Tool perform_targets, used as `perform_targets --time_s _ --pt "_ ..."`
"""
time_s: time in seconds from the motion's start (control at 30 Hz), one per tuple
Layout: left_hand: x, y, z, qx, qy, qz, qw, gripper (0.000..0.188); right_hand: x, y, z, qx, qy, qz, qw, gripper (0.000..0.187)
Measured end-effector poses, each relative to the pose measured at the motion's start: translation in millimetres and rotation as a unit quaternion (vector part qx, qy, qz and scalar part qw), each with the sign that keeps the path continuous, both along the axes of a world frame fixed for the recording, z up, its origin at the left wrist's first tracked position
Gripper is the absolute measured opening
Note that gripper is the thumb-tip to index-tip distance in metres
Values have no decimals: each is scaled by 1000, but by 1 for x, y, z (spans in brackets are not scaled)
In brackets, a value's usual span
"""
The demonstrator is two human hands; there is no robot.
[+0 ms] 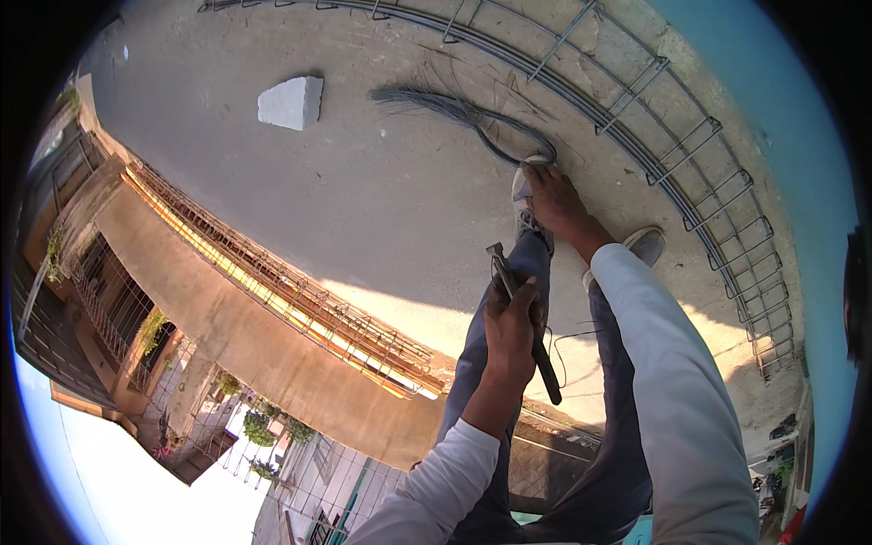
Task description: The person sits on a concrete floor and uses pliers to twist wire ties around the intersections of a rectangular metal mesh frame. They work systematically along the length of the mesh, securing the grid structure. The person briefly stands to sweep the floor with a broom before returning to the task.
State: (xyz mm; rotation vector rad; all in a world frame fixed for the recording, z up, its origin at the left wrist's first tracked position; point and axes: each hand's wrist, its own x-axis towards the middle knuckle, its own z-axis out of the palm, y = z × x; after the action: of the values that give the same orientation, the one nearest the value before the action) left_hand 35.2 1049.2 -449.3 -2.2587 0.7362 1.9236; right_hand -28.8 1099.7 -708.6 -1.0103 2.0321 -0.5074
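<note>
My left hand [513, 331] is closed around dark metal pincers [550, 374], their head pointing up and away from me. A thin strand of wire curves beside this hand. Farther ahead, my right hand [556, 200] reaches down over my shoe, its fingers bunched at the near, bent end of a bundle of tie wire [477, 118]. The fingertips are partly hidden against the shoe and wire. The bundle lies on the concrete, its far end fanned into loose strands.
A long rebar cage [627, 113] curves along the far and right side, by a blue-green wall [790, 100]. A white block [291, 103] lies on the concrete floor. At left, a low ledge [245, 318] carries more rebar [272, 272], with buildings beyond.
</note>
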Motion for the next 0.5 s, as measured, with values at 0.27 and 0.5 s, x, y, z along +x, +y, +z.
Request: perform_targets --time_s 0.27,0.5 --pt "15 -25 6 25 -21 54 998 15 4 -48 -39 127 16 23 991 64" --pt "23 -22 -1 -1 13 37 999 9 -43 -45 72 44 -16 2 999 25"
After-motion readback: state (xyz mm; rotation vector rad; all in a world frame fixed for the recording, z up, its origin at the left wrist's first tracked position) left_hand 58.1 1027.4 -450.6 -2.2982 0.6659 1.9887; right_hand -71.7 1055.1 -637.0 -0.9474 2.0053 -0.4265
